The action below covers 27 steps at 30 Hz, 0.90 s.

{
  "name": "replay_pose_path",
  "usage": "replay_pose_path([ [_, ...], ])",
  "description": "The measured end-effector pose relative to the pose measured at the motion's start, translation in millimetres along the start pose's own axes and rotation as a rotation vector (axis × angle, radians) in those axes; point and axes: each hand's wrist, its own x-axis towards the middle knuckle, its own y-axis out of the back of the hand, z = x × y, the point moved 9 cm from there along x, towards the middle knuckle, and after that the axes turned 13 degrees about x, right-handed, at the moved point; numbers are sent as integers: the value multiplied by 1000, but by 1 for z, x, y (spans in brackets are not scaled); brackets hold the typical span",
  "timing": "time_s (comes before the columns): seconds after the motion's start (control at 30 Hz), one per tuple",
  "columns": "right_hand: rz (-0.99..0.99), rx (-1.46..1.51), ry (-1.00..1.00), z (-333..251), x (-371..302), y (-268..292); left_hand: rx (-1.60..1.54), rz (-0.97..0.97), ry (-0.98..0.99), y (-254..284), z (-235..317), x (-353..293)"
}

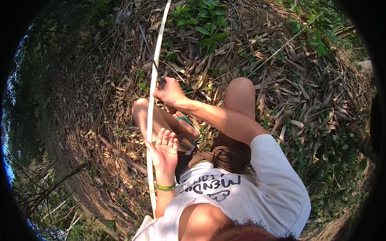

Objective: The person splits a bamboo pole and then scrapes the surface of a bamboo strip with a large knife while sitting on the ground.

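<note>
Both hands work along a long pale bamboo strip point(151, 100) that runs from the top of the view down past the person's left side to the lower edge. Largest around them is the ground point(281, 80), a thick mat of dry brown bamboo leaves and husks, with green leafy weeds point(205, 24) near the top and more greenery at the right rim. On the left, bare brown earth slopes into shade, and a dark fallen branch point(120, 154) lies on it just beside the strip.

Next in size is the person, seated with knees drawn up, wearing a white shirt point(257, 188) and brown shorts point(225, 154). One foot is in a green-strapped sandal point(187, 122) between the legs.

That strip bends gently in the fisheye view, its upper end reaching beyond the weeds and its lower part passing under the left forearm.

Right hand point(171, 92) is closed in a fist around the handle of a dark knife point(155, 66), whose blade lies against the strip just above the fist. Left hand point(165, 150) is open, palm up and fingers spread, its edge touching the strip lower down without gripping it. A green wristband point(165, 187) circles the left wrist.
</note>
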Motion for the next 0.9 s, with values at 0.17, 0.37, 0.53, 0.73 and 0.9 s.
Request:
replay_pose_path([
  [0.17,-54,45,-54,26,9,-1,94,-86,55,-32,16,-27],
  [0.37,-159,122,-62,28,-7,1,899,94,-434,-46,58,-68],
  [0.53,-229,181,-71,16,-22,-9,1403,394,-924,-45,74,-113],
  [0.73,-323,259,-58,-1,-41,-39,1444,499,-1240,-47,70,-173],
  [0.9,-258,234,16,-35,3,-94,1374,609,-1165,24,74,-188],
])
